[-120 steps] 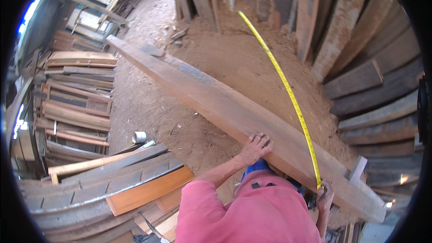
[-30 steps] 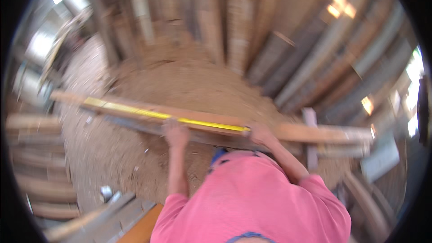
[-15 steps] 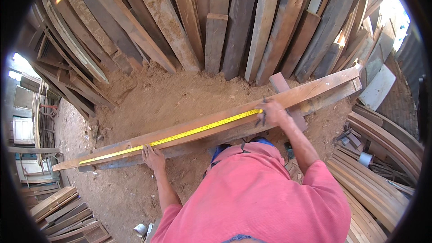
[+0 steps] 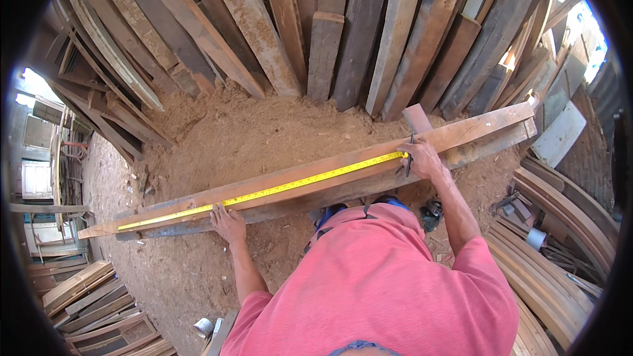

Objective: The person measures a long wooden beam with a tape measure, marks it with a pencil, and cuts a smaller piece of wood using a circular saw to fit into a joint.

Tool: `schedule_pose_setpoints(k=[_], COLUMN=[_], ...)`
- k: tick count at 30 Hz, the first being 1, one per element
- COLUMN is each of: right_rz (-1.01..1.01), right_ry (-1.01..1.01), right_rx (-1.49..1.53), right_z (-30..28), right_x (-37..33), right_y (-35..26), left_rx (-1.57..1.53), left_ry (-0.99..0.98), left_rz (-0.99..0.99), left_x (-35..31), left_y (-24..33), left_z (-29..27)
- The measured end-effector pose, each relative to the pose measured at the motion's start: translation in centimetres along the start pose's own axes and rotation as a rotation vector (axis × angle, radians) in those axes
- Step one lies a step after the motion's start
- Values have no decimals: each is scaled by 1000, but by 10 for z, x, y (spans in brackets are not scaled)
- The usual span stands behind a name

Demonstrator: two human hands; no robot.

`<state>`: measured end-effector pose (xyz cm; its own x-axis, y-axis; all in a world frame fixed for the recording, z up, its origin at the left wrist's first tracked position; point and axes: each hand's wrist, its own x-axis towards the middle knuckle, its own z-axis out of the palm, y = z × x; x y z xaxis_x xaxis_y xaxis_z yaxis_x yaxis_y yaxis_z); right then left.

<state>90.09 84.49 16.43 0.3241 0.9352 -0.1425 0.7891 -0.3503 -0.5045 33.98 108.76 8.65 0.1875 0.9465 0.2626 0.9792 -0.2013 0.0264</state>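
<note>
A long reddish-brown wooden beam [image 4: 316,177] lies slanted across the view, next to a darker, weathered timber [image 4: 316,198] on its near side. Along it runs the extended yellow blade of a tape measure [image 4: 310,180]. My left hand [image 4: 228,223] is at the near edge of the beam, its fingertips pinching the blade there. At the blade's right end my right hand [image 4: 425,160] is closed around the tape measure, whose case is mostly hidden by the fingers. A thin dark stick-like thing [image 4: 411,151] pokes up from the same hand; its kind is unclear.
A short reddish wood block [image 4: 416,118] sits crosswise beneath the beam's right part. Many planks [image 4: 323,59] lean upright along the far side. Stacked boards lie at the right [image 4: 537,277] and lower left [image 4: 99,303]. Sawdust covers the ground [image 4: 264,142]. A whitish can [image 4: 203,327] stands lower left.
My right hand has slid a little to the right along the beam with the tape's end. The dark stick-like thing now stands more upright in it. My left hand stays nearly in place.
</note>
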Motion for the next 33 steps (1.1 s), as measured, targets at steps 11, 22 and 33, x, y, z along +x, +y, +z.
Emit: schedule_pose_setpoints(k=[11,22,33], right_rz=[8,10,-34], right_ry=[-78,-155,-173], right_rx=[-107,-7,38], right_z=[14,-2,-17], right_x=[-8,-17,-35], right_y=[-24,-11,44], left_rx=[10,-129,-258], left_ry=[-34,-90,-281], left_rz=[-24,194,326], left_x=[-2,-21,-69], left_y=[4,128,279], left_z=[3,-22,-49])
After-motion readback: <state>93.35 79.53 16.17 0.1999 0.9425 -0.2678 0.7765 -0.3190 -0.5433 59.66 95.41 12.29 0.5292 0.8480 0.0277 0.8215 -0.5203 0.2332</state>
